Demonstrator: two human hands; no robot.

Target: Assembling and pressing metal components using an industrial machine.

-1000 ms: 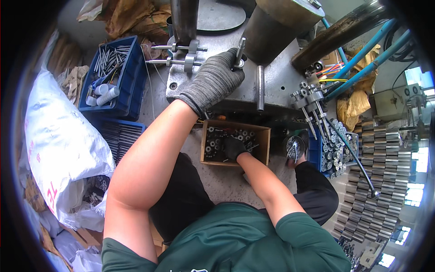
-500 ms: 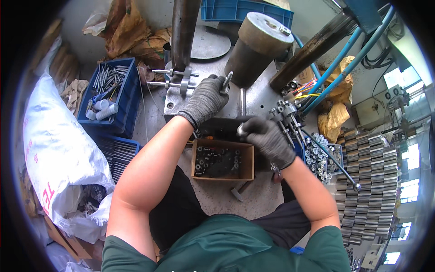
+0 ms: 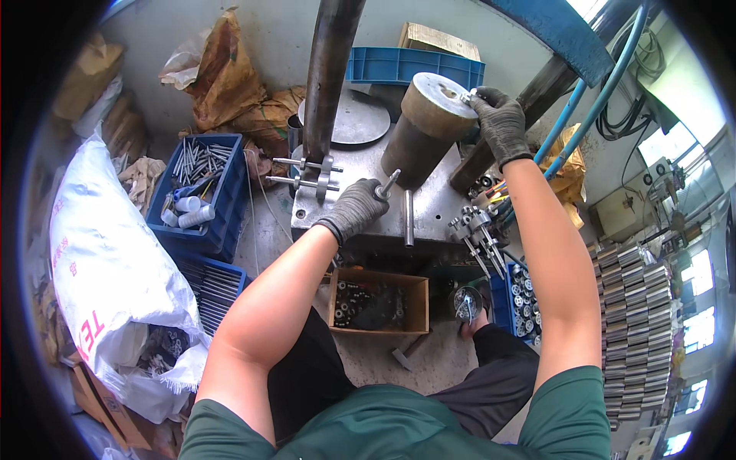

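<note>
My left hand (image 3: 359, 207), in a grey knit glove, grips a short metal rod (image 3: 388, 184) that stands tilted on the grey steel press table (image 3: 429, 207). My right hand (image 3: 500, 123), also gloved, reaches up to the top of a big brown steel cylinder (image 3: 425, 126) and pinches a small metal part (image 3: 466, 97) at its rim. Below the table, between my knees, a brown cardboard box (image 3: 418, 303) holds several small dark metal pieces.
A dark vertical column (image 3: 330, 69) rises behind the table. Blue crates (image 3: 222, 207) of metal pins stand at left beside a white sack (image 3: 107, 261). Assembled shafts (image 3: 479, 234) and a blue tray of parts (image 3: 521, 295) lie at right, stacked metal pieces (image 3: 636, 322) beyond.
My right hand left the cardboard box, rose past the table edge and now reaches the top of the brown cylinder. My left hand stayed on the rod. The view tilted upward.
</note>
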